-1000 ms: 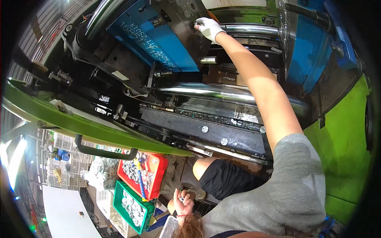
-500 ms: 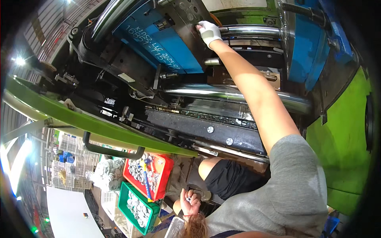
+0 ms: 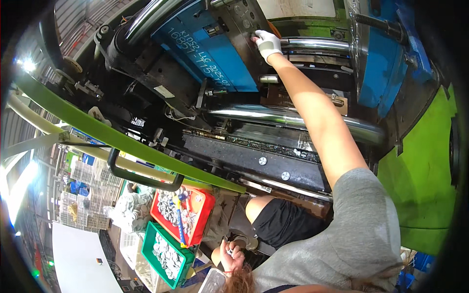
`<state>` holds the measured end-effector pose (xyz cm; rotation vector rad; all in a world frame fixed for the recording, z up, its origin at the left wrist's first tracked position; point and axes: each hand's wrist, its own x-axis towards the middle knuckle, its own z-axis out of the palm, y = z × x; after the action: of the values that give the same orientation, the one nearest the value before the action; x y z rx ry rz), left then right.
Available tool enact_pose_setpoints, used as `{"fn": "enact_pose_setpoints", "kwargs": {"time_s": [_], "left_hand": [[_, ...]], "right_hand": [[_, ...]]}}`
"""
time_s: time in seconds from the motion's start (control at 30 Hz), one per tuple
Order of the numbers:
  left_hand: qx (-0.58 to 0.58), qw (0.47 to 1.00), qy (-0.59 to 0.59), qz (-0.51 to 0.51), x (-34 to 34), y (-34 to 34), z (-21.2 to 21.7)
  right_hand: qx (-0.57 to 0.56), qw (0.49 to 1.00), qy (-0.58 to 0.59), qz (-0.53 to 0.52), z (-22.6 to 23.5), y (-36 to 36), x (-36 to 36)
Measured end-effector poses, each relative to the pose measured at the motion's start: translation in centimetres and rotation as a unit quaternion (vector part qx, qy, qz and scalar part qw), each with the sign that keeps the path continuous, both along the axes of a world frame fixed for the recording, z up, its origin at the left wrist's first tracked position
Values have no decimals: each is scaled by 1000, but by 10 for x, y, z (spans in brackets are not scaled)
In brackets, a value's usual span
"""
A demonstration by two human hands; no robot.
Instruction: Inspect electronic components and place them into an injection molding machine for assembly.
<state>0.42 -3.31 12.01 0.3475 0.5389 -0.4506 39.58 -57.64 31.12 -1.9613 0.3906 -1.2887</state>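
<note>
We reach our right hand (image 3: pixel 267 43), in a white glove, deep into the open moulding machine. Its fingertips rest on the dark mould plate (image 3: pixel 246 22), just beside the blue mould block (image 3: pixel 210 53). Fingers are bent against the plate, but we cannot tell whether they pinch a part or only press. To do this well, we judge the arm should stay above the chrome tie bar (image 3: pixel 293 117) and the grip should stay at the fingertips, pulling straight off the plate face, not scraping sideways.

Our left hand (image 3: pixel 230 253) is low by our lap with its fingers curled. It may hold something small, too blurred to tell.

Around us: the green guard rail (image 3: pixel 122 141) with a black handle (image 3: pixel 141 178) runs across below the machine. Under it sit a red crate (image 3: pixel 202 219) and a green crate (image 3: pixel 149 249), both holding pale round parts. A second chrome bar (image 3: pixel 317 44) lies just right of the gloved hand.

In the way: the lower tie bar crosses under our forearm, the blue platen (image 3: pixel 376 63) closes the gap on the right, and hoses and brackets crowd the left.
</note>
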Motion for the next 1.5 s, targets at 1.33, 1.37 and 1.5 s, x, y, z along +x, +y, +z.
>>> {"fn": "enact_pose_setpoints", "kwargs": {"time_s": [1.33, 1.37, 1.5], "left_hand": [[84, 715, -593, -359, -29, -147, 172], [80, 701, -607, -366, -28, -145, 173], [58, 755, -518, -398, -26, -138, 169]], "right_hand": [[308, 234, 394, 834, -73, 372, -382], [285, 251, 382, 842, -69, 367, -379], [280, 250, 348, 859, -74, 364, -371]]}}
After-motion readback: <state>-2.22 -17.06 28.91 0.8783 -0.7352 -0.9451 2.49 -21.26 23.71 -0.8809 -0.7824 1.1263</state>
